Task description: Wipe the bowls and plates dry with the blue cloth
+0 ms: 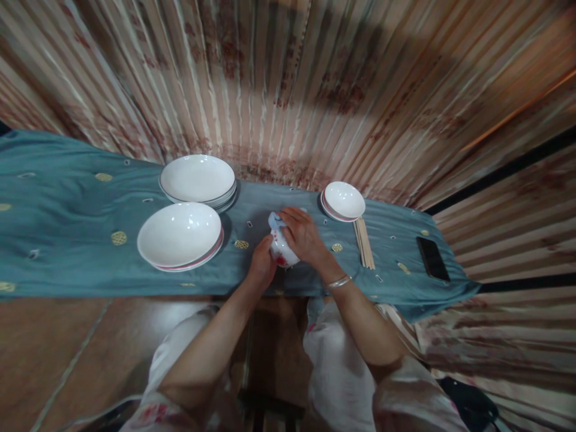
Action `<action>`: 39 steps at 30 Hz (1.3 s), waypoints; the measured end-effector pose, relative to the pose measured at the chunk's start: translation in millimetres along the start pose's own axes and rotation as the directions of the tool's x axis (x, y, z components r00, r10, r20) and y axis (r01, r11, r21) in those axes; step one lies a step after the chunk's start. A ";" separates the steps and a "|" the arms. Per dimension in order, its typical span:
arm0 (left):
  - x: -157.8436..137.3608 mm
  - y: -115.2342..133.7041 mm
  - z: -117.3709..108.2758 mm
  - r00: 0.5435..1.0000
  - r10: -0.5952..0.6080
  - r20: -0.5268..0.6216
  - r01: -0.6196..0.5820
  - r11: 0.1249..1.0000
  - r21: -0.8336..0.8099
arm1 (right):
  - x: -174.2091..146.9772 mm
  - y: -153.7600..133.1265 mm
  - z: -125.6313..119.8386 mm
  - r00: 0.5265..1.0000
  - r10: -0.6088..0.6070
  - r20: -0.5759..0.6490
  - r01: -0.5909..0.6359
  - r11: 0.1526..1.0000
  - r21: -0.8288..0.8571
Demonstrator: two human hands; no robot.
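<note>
Left hand: we see the left hand grasping the flowered bowl by its side, thumb near the rim.
Right hand: our right hand clasps a light-blue cloth against the bowl's top; a bracelet circles the wrist.
Flowered bowl: between our two hands, over the green tablecloth; hand and cloth cover its mouth, so we cannot tell what is inside.
Large bowls: stacked left of our left hand, the top one showing its white inside.
Dark-rimmed dishes: stacked beyond those bowls, farther from our left hand.
Small bowls: stacked beyond our right hand, to its right.
Chopsticks: bundled right of our right hand, just beside the small bowls.
Phone: farther right, dark screen up.
Markings: red flowers on the held bowl; its smaller red marks are too small for us to read.
</note>
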State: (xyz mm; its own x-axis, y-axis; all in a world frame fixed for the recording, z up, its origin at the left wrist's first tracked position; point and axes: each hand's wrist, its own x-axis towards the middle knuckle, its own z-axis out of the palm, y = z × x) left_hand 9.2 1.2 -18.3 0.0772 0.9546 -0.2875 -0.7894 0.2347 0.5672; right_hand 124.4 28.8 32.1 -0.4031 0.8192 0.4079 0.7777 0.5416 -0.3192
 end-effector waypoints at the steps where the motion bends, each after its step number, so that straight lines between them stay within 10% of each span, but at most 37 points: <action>1: 0.1 -0.4 0.0 1.000 -0.003 0.006 0.003 1.000 -0.002 | 3.7 5.0 -0.1 1.000 0.018 -0.001 -0.018 1.000 0.022; 11: -1.9 -1.4 2.6 0.999 -0.028 -0.017 0.028 0.999 0.043 | 6.5 62.0 -1.2 0.887 0.439 0.144 -0.459 0.806 0.373; 19: -1.7 2.4 1.3 0.998 -0.057 -0.027 0.057 0.998 0.022 | -31.9 72.1 16.2 0.789 0.610 0.079 -0.540 0.626 0.562; 39: 7.6 0.6 1.3 1.000 -0.028 -0.013 0.028 0.999 -0.029 | -97.8 6.0 52.6 0.667 0.714 -0.213 -0.607 0.687 0.400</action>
State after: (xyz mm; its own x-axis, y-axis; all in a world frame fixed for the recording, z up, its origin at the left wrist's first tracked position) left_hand 10.1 8.8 -19.1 0.0916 0.9452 -0.3135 -0.8040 0.2559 0.5367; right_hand 143.1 -38.2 -54.7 0.3894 0.8927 0.2267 0.5855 -0.0499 -0.8092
